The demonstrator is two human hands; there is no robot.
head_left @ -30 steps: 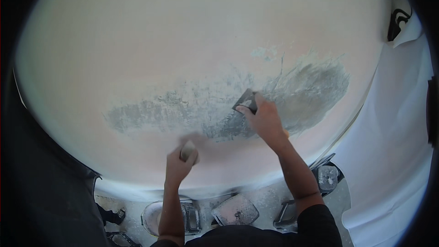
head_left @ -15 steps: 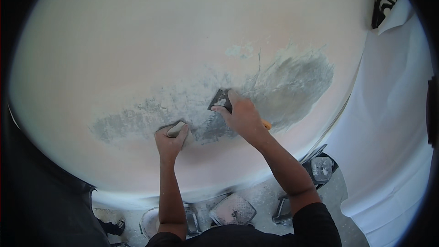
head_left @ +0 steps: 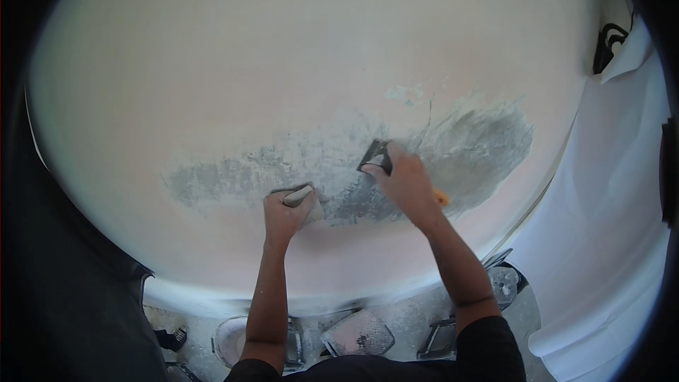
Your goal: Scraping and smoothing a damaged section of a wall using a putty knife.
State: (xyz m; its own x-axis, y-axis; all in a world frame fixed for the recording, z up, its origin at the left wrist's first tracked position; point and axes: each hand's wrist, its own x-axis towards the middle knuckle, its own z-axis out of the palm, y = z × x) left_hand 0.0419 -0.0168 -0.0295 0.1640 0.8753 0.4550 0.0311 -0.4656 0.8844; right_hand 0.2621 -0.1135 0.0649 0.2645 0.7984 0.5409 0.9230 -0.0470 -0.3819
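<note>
A broad, pale, curved panel (head_left: pixel 304 56) fills most of the head view, with a rough grey patch of filler (head_left: pixel 488 141) across its lower half. My right hand (head_left: pixel 410 180) is closed round a putty knife (head_left: pixel 375 157); its dark blade, smeared with pale paste, lies against the patch, and an orange handle end sticks out behind my palm. To the left, my left hand (head_left: pixel 281 212) grips a flat trowel-like tool by its pale handle (head_left: pixel 298 196). The plate of that tool is at the patch's lower edge, partly hidden under my fingers.
White sheeting (head_left: pixel 587 219) hangs on the right, near a black clamp-like object (head_left: pixel 610 46). Dark sheeting (head_left: pixel 78 290) covers the lower left. Below the panel's near edge are a paste-spattered square board (head_left: pixel 359 332), a round tub (head_left: pixel 230 339) and a shoe (head_left: pixel 172 339) on the floor.
The whole view has shifted and turned slightly, so the panel and both arms appear further right. Both hands keep their tools at nearly the same places on the patch.
</note>
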